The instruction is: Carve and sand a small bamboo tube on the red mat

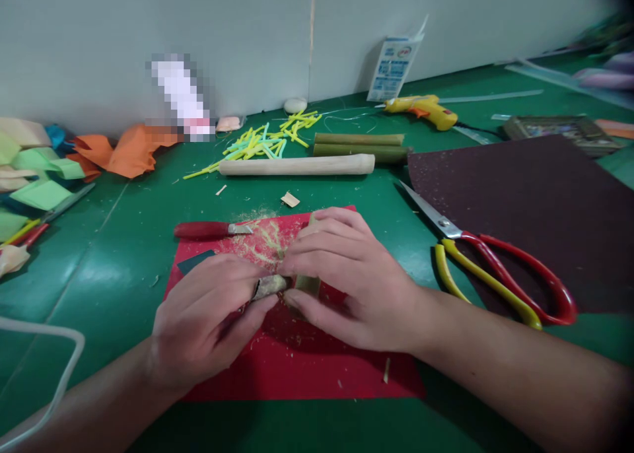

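Note:
Over a red sheet [297, 374], my two hands meet close together. My left hand [208, 314] is closed, pinching a small grey, dust-covered piece [270, 286] that looks like folded sandpaper. Curled over a short greenish bamboo piece [308, 285], my right hand [351, 281] hides most of it. The two held pieces are side by side, and I cannot tell whether they touch. Pale shavings lie behind the fingers. A red-handled knife [211, 230] rests at the sheet's back left, and a dark scrap [195, 261] sticks out beside my left hand.
Scissors [488, 255] lie at right, partly on a dark brown sheet [520, 195]. Behind are a pale bamboo stick [297, 165], green bamboo pieces [359, 152], yellow and green strips [267, 141] and a yellow glue gun [423, 111]. Folded coloured papers [44, 169] pile up at left.

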`<action>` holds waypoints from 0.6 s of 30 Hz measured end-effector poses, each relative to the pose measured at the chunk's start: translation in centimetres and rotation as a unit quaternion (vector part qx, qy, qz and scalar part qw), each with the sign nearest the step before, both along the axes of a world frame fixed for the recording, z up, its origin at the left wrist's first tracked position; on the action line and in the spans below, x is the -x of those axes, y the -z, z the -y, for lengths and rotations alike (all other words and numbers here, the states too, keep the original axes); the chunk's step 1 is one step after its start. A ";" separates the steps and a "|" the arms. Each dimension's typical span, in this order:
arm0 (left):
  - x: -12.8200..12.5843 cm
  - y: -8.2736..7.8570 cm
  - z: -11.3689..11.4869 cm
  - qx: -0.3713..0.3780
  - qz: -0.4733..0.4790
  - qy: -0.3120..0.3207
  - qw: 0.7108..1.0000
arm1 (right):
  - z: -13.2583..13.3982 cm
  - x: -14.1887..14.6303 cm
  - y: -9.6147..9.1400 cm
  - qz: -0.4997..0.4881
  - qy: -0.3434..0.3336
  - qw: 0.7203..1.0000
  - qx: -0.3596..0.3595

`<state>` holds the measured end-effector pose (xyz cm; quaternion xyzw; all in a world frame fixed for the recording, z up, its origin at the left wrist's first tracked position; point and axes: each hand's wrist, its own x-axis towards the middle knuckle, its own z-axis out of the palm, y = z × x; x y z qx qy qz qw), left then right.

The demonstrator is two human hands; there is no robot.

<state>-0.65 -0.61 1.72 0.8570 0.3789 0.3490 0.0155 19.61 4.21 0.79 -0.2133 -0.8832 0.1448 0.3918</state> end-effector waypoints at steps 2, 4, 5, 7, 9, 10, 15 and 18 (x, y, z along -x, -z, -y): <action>0.0 0.0 0.0 0.000 0.000 0.000 1.000 | 0.0 0.0 0.0 0.006 0.003 1.000 -0.002; 0.0 0.0 0.0 0.001 0.003 0.001 1.000 | 0.0 0.1 0.0 0.010 0.006 1.000 -0.005; 0.0 0.0 0.0 0.003 0.004 0.001 1.000 | 0.0 0.1 0.1 0.011 0.005 1.000 -0.008; 0.0 0.0 0.0 0.005 0.001 0.000 1.000 | 0.0 0.1 0.2 0.012 0.004 1.000 -0.012; 0.1 0.0 0.0 0.006 -0.005 -0.006 1.000 | -0.1 0.1 0.3 0.014 0.005 1.000 -0.014; 0.1 0.0 0.0 0.004 -0.006 -0.011 1.000 | -0.1 0.1 0.3 0.014 0.006 1.000 -0.015; 0.1 0.3 0.1 -0.015 -0.009 -0.040 0.999 | -0.1 0.1 0.4 0.002 0.017 0.999 -0.027; 0.1 0.4 0.2 -0.028 -0.009 -0.051 0.998 | -0.1 0.2 0.4 0.012 0.016 0.999 -0.029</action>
